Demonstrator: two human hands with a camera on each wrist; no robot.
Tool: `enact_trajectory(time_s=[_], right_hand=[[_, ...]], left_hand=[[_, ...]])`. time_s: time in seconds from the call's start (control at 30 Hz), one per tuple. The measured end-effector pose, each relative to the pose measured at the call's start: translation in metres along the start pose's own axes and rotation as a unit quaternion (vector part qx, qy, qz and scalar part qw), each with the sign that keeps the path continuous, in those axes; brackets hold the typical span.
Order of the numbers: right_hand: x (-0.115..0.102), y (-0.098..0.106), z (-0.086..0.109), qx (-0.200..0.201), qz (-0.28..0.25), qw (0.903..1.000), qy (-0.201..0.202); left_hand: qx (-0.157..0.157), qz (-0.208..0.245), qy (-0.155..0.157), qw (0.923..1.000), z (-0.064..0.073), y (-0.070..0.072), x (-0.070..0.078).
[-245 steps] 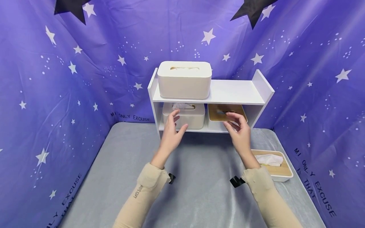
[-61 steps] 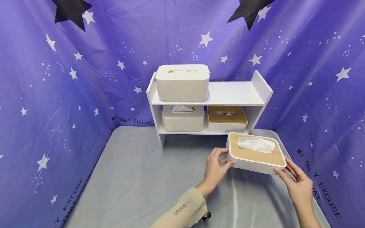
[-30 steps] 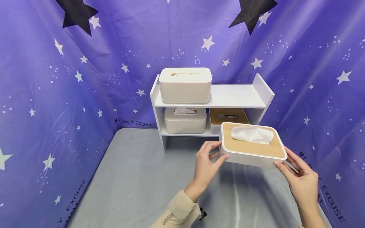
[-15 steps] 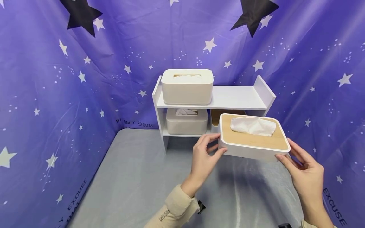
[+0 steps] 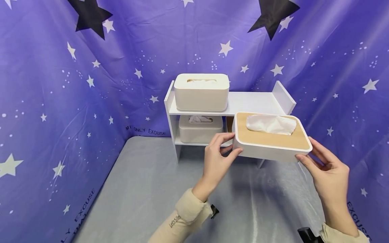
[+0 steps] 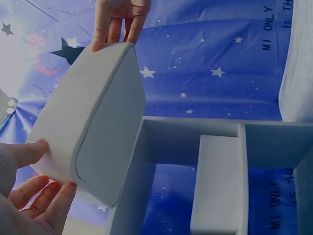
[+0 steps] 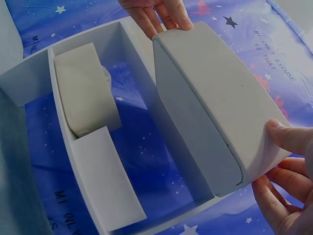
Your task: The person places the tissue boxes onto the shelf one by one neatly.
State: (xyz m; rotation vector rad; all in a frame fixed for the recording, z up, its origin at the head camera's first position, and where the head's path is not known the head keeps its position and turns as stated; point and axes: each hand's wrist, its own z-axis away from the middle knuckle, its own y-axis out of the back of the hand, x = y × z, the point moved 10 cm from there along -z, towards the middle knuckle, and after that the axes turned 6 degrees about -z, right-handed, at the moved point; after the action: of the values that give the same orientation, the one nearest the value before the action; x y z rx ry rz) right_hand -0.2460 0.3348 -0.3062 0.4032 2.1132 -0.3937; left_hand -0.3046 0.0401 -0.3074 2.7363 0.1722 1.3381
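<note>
A white tissue box with a wood-look lid (image 5: 270, 140) is held up in the air in front of the shelf's right half, a white tissue lying in its slot. My left hand (image 5: 216, 162) grips its left end, thumb on the front face. At the opposite end my right hand (image 5: 329, 175) holds the right corner, thumb in front and fingers behind. Both wrist views show the box from the side and below, with the left fingers (image 6: 49, 200) and right thumb (image 7: 288, 137) against its ends. The box hides most of the lower right compartment.
A white two-tier shelf (image 5: 252, 101) stands at the back of the grey cloth surface (image 5: 152, 189). An all-white tissue box (image 5: 201, 96) sits on its top left, another white tissue box (image 5: 200, 131) below. Beside that, a wood-lidded box (image 5: 230, 124) is mostly hidden. Starry purple curtains surround everything.
Both hands left the shelf front, took hold of the wood-lidded tissue box at the right of the surface, and raised it. It now hangs higher, near the top tier's front edge.
</note>
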Motion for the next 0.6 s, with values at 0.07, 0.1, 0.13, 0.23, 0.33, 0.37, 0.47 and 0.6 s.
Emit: enact_trajectory(time_s=[0.07, 0.1, 0.13, 0.23, 0.33, 0.37, 0.47, 0.6], right_hand=[[-0.002, 0.000, -0.003, 0.003, 0.012, 0.9999, -0.001], [-0.002, -0.001, -0.005, 0.003, 0.016, 0.9999, -0.002], [-0.003, -0.001, -0.006, 0.003, 0.020, 0.9998, -0.003], [-0.004, -0.004, -0.010, 0.003, 0.012, 0.9999, -0.006], [-0.004, -0.007, -0.014, 0.001, 0.000, 1.0000, -0.009], [-0.004, -0.008, -0.016, 0.000, 0.002, 0.9999, -0.010], [-0.004, -0.011, -0.020, -0.003, 0.009, 0.9999, -0.013], [-0.001, -0.014, -0.027, -0.005, 0.004, 0.9999, -0.015]], left_hand=[[0.001, 0.002, -0.004, 1.0000, -0.003, 0.001, 0.002], [0.001, 0.003, -0.006, 1.0000, -0.005, 0.001, 0.004], [0.001, 0.004, -0.006, 1.0000, -0.006, 0.001, 0.005], [-0.001, 0.000, -0.008, 1.0000, -0.011, 0.002, 0.008], [0.000, -0.005, -0.007, 1.0000, -0.016, 0.004, 0.010], [0.001, -0.007, -0.007, 0.9999, -0.017, 0.005, 0.010], [0.004, -0.012, -0.009, 0.9999, -0.021, 0.006, 0.011], [0.007, -0.024, -0.012, 0.9996, -0.028, 0.006, 0.010]])
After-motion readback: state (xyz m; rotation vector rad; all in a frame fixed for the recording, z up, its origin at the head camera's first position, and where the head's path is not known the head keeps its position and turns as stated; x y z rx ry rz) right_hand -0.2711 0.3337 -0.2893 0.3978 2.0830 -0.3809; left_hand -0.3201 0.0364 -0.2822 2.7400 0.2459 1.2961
